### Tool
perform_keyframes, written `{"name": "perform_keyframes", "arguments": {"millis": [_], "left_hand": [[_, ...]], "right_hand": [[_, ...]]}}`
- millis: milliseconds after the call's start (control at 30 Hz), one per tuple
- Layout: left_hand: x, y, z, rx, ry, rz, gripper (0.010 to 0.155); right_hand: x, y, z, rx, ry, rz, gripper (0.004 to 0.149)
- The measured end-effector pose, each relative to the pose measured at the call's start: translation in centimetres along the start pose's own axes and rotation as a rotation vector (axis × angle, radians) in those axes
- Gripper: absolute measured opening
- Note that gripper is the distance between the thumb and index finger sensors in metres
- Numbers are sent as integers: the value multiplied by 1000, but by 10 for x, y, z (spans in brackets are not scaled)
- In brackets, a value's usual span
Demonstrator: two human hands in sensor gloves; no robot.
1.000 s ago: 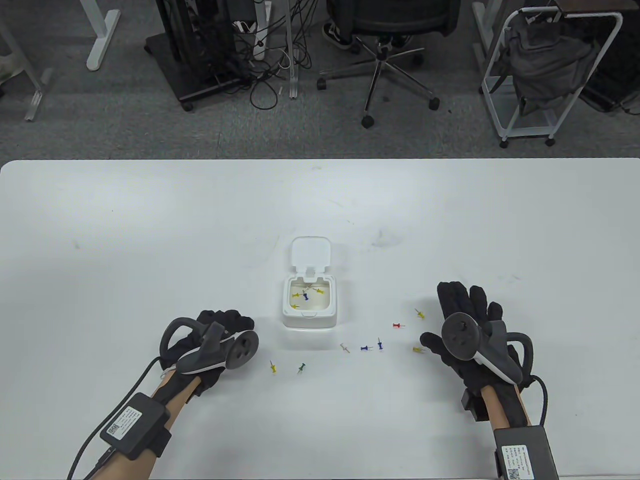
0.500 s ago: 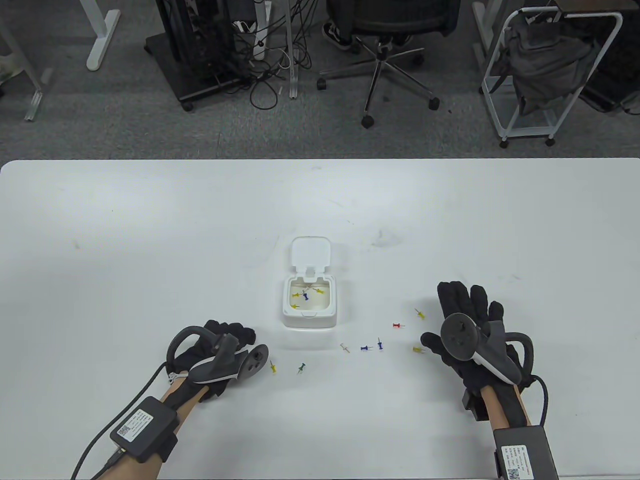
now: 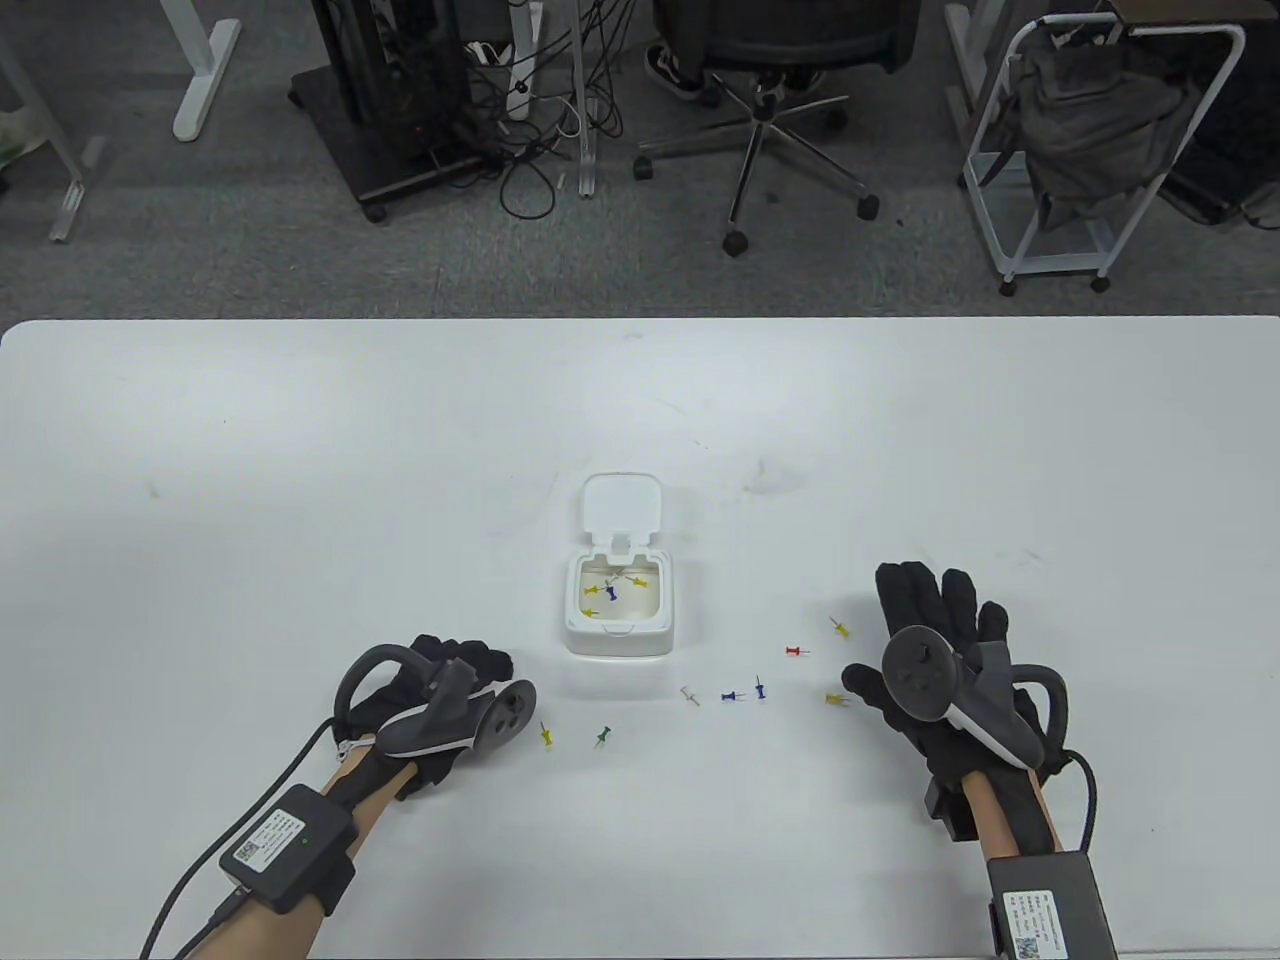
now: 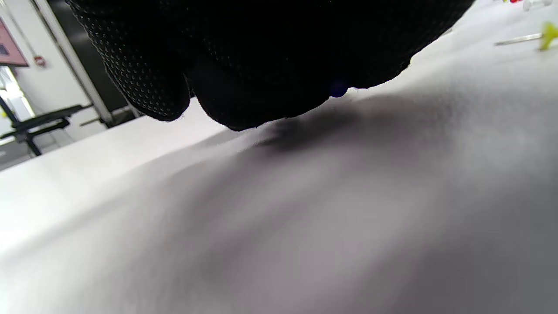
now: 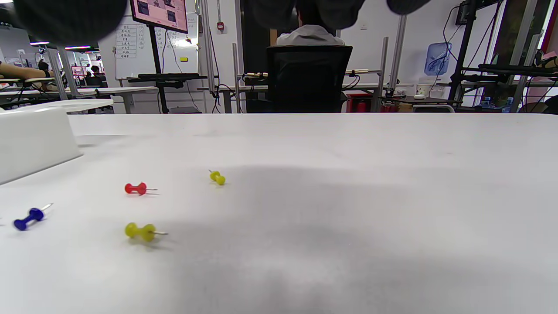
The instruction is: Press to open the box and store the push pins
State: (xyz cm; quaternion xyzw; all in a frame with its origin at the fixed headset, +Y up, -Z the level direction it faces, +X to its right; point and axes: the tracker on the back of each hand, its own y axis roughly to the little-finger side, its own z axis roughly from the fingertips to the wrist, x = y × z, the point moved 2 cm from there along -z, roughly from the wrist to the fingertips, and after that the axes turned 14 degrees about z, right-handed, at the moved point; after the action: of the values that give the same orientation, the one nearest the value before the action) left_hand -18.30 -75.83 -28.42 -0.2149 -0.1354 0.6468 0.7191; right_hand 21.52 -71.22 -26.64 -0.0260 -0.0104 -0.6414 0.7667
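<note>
The box (image 3: 618,610) sits lid-up mid-desk (image 3: 300,450), holding several pins (image 3: 612,591); left hand (image 3: 440,690) curled, grip unclear; right hand (image 3: 935,650) lies spread flat

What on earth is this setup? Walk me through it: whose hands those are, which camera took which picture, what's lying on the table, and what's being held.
These are a person's hands in black sensor gloves, each with a tracker strapped on its back. The table view looks down from above; the other two come from wrist cameras. The left hand is curled low by the table; what it holds, if anything, is hidden. The right hand lies flat and open, holding nothing. Between them sits a white box, lid open, with a few push pins inside. More pins lie loose, among them a red pin, a green pin and a blue pin.
</note>
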Motion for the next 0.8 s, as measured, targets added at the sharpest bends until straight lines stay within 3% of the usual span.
{"name": "perform_keyframes", "arguments": {"millis": [400, 800], "left_hand": [[42, -11, -29, 3, -72, 57, 41], [69, -27, -70, 19, -118, 110, 41]], "right_hand": [[0, 0, 0, 0, 1, 0, 90], [0, 1, 0, 1, 0, -1, 90]]}}
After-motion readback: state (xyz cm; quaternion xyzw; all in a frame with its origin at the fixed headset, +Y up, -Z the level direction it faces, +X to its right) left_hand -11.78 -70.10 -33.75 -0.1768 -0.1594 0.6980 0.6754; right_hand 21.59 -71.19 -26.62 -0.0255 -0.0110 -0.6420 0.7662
